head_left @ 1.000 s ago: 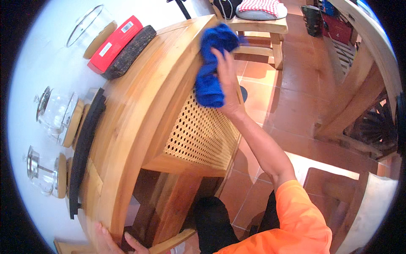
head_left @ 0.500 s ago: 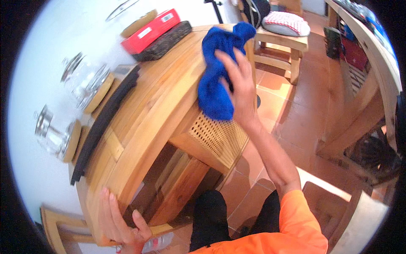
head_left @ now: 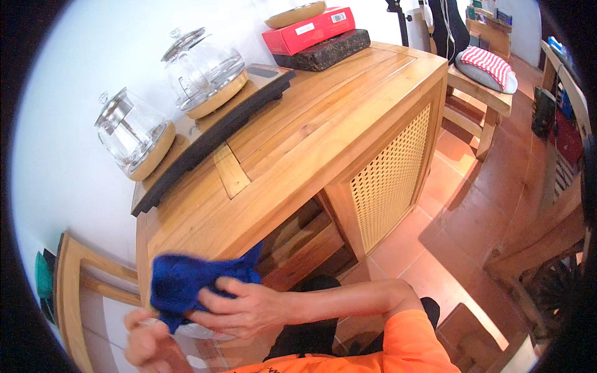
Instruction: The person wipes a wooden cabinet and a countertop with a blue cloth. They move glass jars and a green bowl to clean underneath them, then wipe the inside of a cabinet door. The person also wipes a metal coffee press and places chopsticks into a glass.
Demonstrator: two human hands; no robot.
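Observation:
A crumpled blue cloth (head_left: 186, 283) lies over the near left corner of a wooden cabinet (head_left: 298, 146). My right hand (head_left: 245, 309) has its fingers curled into the cloth's near side, with the forearm reaching across from the right. Close by the cloth's lower left end, my left hand (head_left: 152, 345) is raised off the wood. Its fingers are loosely bent and somewhat apart, a little blurred, and no object shows in them. The cabinet has an opening at the front and a woven cane panel (head_left: 392, 177).
Two glass kettles (head_left: 134, 133) (head_left: 208, 74) stand on a dark-edged tray (head_left: 205, 155) along the wall. Behind them a red box (head_left: 308, 32) rests on a dark slab (head_left: 323, 51). A wooden chair (head_left: 73, 292) is at left; a stool (head_left: 482, 93) holds a checked cushion (head_left: 488, 65).
My right hand has brought the blue cloth from the far right end to the near left corner. My left hand has come off the cabinet top. The view has shifted.

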